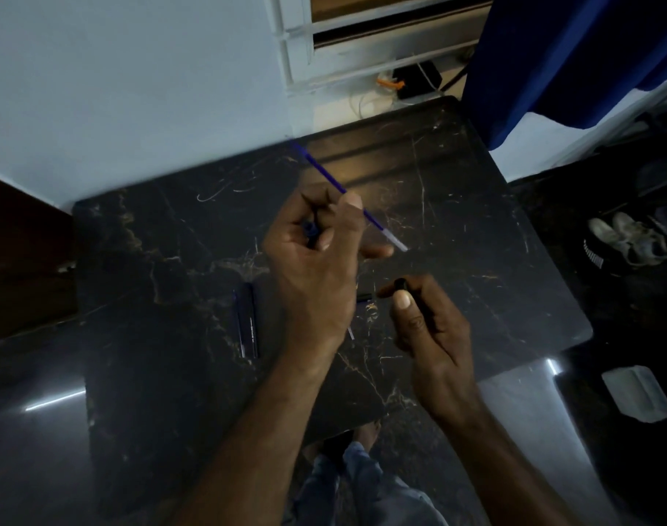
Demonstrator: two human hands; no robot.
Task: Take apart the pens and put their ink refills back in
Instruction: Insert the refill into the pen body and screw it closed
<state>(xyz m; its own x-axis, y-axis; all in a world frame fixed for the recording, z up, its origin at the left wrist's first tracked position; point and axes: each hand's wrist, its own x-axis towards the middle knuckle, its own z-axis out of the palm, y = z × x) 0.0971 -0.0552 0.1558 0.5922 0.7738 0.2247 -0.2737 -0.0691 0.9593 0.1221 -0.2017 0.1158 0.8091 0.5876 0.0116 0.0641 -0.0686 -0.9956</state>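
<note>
1. Gripping one thin blue ink refill (326, 175) with a pale end, the left hand (316, 267) was curled closed over the black marble-patterned tabletop (476, 222); the refill slanted up and away past the fingertips, its pale end pointing toward the right.
2. One small blue part (310, 228) showed inside the same fist, too hidden to identify.
3. The right hand (427, 328) pinched one dark pen barrel (399, 285) between thumb and fingers, just beside the left hand and apart from the refill.
4. Two dark blue pens (246, 320) lay side by side on the table, left of the left wrist.
5. One short black piece (364, 296) lay between the hands, and one thin pale sliver (350, 332) lay just below it; what it was I could not tell.
</note>
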